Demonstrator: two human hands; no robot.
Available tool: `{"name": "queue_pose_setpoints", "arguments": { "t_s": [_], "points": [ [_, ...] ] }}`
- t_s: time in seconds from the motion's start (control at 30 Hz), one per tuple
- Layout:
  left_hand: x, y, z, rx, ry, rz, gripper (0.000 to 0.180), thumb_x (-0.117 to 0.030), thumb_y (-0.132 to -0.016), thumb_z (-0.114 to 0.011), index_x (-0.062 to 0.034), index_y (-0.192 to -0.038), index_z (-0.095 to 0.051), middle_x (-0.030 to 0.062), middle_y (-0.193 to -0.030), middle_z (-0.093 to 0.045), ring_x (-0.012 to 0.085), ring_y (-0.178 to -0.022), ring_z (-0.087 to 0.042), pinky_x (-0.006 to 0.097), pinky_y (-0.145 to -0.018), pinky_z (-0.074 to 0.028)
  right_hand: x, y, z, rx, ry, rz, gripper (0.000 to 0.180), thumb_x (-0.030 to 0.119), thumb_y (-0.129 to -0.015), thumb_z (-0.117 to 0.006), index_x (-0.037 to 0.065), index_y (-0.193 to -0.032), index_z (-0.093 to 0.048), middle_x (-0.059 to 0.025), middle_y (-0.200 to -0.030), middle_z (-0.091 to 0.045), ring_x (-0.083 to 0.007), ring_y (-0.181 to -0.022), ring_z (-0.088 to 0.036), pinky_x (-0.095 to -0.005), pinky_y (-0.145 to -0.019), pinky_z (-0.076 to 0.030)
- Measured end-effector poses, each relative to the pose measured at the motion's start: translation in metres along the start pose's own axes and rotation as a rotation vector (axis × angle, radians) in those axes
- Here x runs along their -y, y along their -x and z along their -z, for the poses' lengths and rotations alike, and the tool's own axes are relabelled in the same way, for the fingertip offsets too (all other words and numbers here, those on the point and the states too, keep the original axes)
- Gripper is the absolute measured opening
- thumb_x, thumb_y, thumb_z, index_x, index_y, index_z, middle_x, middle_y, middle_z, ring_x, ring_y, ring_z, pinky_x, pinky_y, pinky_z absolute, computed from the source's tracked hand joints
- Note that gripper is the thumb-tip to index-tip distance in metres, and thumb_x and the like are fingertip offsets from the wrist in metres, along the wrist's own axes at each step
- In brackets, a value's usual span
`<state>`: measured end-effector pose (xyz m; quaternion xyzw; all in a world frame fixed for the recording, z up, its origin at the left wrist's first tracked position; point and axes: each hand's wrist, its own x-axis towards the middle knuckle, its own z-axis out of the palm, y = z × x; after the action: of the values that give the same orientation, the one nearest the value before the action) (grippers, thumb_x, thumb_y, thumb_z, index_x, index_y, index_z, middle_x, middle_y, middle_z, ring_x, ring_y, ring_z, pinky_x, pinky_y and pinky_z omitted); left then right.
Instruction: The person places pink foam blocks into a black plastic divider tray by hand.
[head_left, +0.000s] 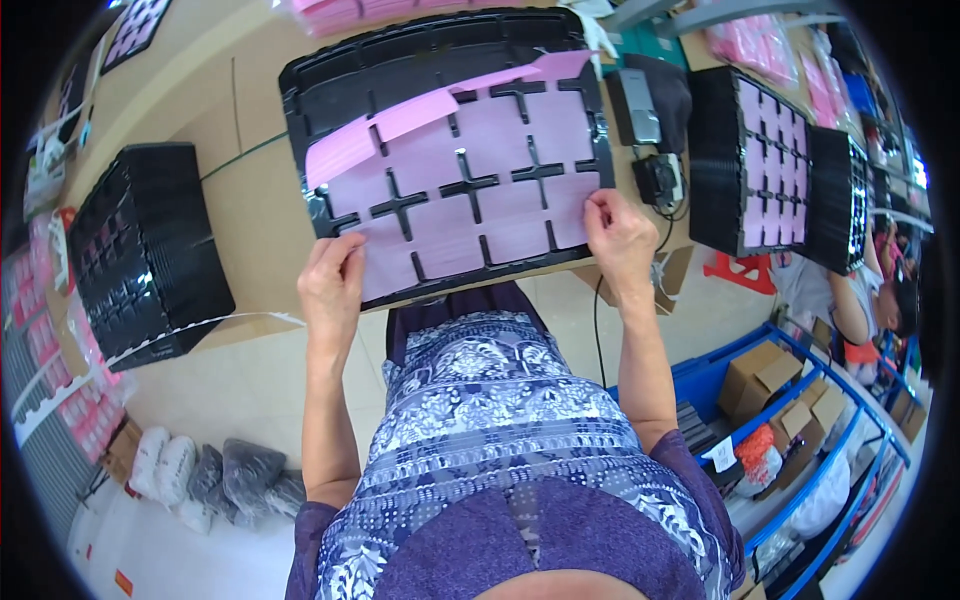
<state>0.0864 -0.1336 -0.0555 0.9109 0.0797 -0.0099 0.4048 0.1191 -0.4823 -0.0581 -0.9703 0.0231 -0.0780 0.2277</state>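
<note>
In front of me on the table lies a black plastic tray [420, 75] with raised cross-shaped ribs. A thin pink sheet [455, 225] covers its near and middle part, and the black ribs show through openings in it. The sheet's far edge stands up and curls over, leaving the tray's far strip bare. My left hand [332, 280] is closed, thumb and fingers pinching the sheet at its near left corner. At the near right side, my right hand [622, 238] pinches the sheet by the tray's rim. Both hands' fingertips partly hide what they grip.
A stack of black trays [155, 250] stands at the left. To the right are trays with pink sheets [772, 165], a grey box-like device [636, 105] and a black adapter with cables [660, 183]. A blue-framed cart [770, 410] holds cartons; another person's arm [850, 310] shows beyond it.
</note>
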Motion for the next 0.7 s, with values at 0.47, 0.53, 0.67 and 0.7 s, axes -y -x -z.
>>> {"name": "queue_pose_setpoints", "arguments": {
  "t_s": [0.47,0.53,0.67,0.7],
  "points": [
    [0.008,0.016,-0.016,-0.144,-0.430,-0.343,0.027,0.002,-0.081,-0.067,-0.0024,-0.108,-0.069,0.0133,-0.115,-0.062,0.0310,-0.099,-0.064,0.042,-0.081,-0.054,-0.013,0.006,-0.004,-0.229,0.122,0.235,0.023,0.009,-0.078,-0.078,0.009,-0.099,-0.068,-0.0090,-0.096,-0.061,-0.0286,-0.085,-0.060,-0.0413,-0.075,-0.050],
    [0.014,0.015,-0.011,0.002,-0.442,-0.589,0.033,0.002,-0.077,-0.069,-0.0022,-0.110,-0.068,0.0124,-0.119,-0.063,0.0332,-0.111,-0.061,0.043,-0.092,-0.053,-0.021,0.012,0.004,-0.151,0.167,0.323,0.029,0.011,-0.076,-0.079,0.008,-0.103,-0.069,-0.0083,-0.105,-0.064,-0.0256,-0.097,-0.061,-0.0435,-0.088,-0.048],
    [0.008,0.024,0.000,0.184,-0.442,-0.548,0.055,-0.019,-0.073,-0.079,-0.0088,-0.126,-0.066,0.0129,-0.138,-0.055,0.0346,-0.123,-0.055,0.044,-0.103,-0.048,-0.034,0.034,0.012,0.155,0.123,0.558,0.047,0.028,-0.083,-0.074,0.008,-0.124,-0.066,-0.0035,-0.136,-0.060,-0.0210,-0.124,-0.056,-0.0494,-0.110,-0.036],
    [0.004,0.025,0.002,0.184,-0.436,-0.551,0.055,-0.019,-0.073,-0.079,-0.0088,-0.126,-0.066,0.0129,-0.138,-0.055,0.0346,-0.123,-0.055,0.044,-0.103,-0.048,-0.034,0.036,0.014,0.188,0.153,0.562,0.051,0.033,-0.085,-0.071,0.009,-0.129,-0.064,-0.0027,-0.138,-0.058,-0.0200,-0.127,-0.055,-0.0504,-0.114,-0.032]
  ]
}}
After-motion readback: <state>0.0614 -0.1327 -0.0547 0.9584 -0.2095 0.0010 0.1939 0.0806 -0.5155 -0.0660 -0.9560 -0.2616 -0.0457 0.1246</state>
